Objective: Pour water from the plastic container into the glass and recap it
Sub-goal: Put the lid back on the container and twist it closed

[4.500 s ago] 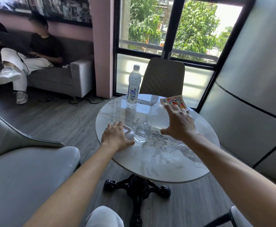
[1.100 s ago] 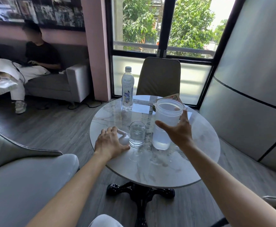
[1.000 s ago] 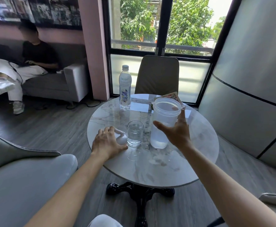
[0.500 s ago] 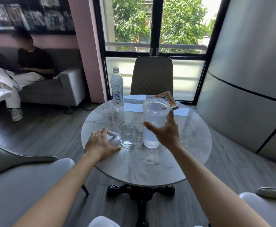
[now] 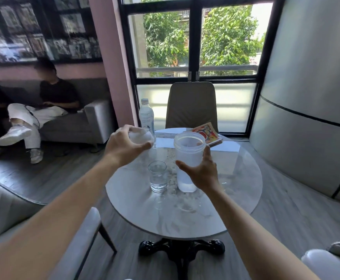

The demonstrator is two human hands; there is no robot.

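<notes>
A translucent plastic container (image 5: 187, 156) stands upright and uncapped on the round marble table (image 5: 235, 178), with some water in its bottom. My right hand (image 5: 201, 174) wraps its lower half from the near side. To its left stands a clear glass (image 5: 158, 176), partly filled with water. My left hand (image 5: 124, 146) is raised above the table, left of the container's mouth, shut on the white lid (image 5: 141, 137).
A capped water bottle (image 5: 146, 116) stands at the table's far left edge, and a colourful booklet (image 5: 206, 133) lies at the far side. A brown chair (image 5: 191, 106) faces me. Grey armchairs flank me. A person sits on the sofa (image 5: 96, 116) at left.
My left hand has lifted the white lid off the table and carried it up toward the container. My right hand keeps holding the standing container. The view has shifted.
</notes>
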